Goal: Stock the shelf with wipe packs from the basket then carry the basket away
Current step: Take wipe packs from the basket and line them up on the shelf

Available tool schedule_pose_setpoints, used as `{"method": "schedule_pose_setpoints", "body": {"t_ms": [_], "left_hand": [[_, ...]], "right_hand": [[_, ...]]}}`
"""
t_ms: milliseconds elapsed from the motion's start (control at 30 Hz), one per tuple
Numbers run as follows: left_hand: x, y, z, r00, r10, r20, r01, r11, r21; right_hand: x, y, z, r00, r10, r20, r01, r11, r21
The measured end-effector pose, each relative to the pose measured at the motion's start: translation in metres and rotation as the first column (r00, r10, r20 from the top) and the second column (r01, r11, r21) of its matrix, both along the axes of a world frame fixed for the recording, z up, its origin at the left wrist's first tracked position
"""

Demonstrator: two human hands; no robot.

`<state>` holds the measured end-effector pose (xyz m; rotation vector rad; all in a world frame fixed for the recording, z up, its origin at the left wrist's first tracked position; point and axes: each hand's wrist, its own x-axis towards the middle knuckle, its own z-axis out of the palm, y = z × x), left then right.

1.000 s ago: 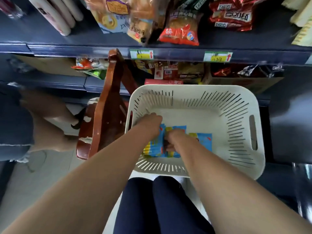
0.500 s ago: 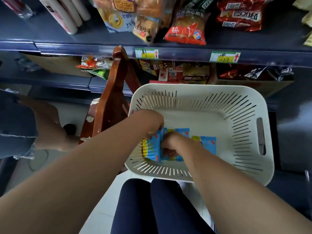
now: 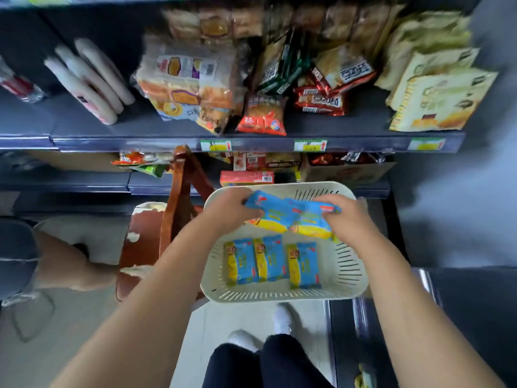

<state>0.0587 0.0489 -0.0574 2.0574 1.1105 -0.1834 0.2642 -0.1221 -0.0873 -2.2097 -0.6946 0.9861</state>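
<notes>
- While three wipe packs [image 3: 270, 261] are lying flat in the basket [image 3: 279, 294], stocking is looking only partly done; carrying the basket off is waiting.
- The left hand [image 3: 229, 211] is gripping a lifted pack [image 3: 272, 212] at its 3 o'clock, and the right hand [image 3: 348, 221] is gripping a second pack [image 3: 310, 224] at its 9 o'clock, both above the basket.
- The shelf [image 3: 134, 127] is sitting at 12 o'clock, well apart.

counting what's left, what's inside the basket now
Three wipe packs lie flat in the basket. The left hand and right hand hold more packs above, hiding its far end.
</notes>
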Motion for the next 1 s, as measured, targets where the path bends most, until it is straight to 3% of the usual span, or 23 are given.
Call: {"method": "schedule_pose_setpoints", "body": {"t_ms": [167, 300, 533, 633, 733, 1000], "left_hand": [[-0.002, -0.019, 0.054, 0.925, 0.289, 0.246, -0.24, 0.948, -0.211], [-0.004, -0.026, 0.101, 0.842, 0.387, 0.375, -0.26, 0.902, -0.346], [-0.016, -0.065, 0.163, 0.737, 0.339, 0.585, -0.121, 0.917, -0.379], [-0.023, -0.095, 0.179, 0.742, 0.233, 0.629, 0.027, 0.926, -0.376], [-0.027, -0.124, 0.19, 0.717, 0.143, 0.683, 0.149, 0.925, -0.349], [-0.029, -0.245, 0.211, 0.64, -0.033, 0.767, 0.476, 0.801, -0.363]], "right_hand": [[0.002, -0.048, 0.071, 0.962, -0.269, -0.043, 0.272, 0.94, 0.207], [-0.022, -0.063, 0.115, 0.887, -0.434, -0.159, 0.462, 0.826, 0.324], [-0.085, -0.109, 0.174, 0.707, -0.653, -0.272, 0.679, 0.518, 0.52], [-0.125, -0.144, 0.189, 0.586, -0.773, -0.243, 0.725, 0.367, 0.583], [-0.166, -0.187, 0.204, 0.512, -0.834, -0.203, 0.716, 0.285, 0.637], [-0.248, -0.32, 0.247, 0.204, -0.962, -0.181, 0.733, 0.027, 0.68]]}}
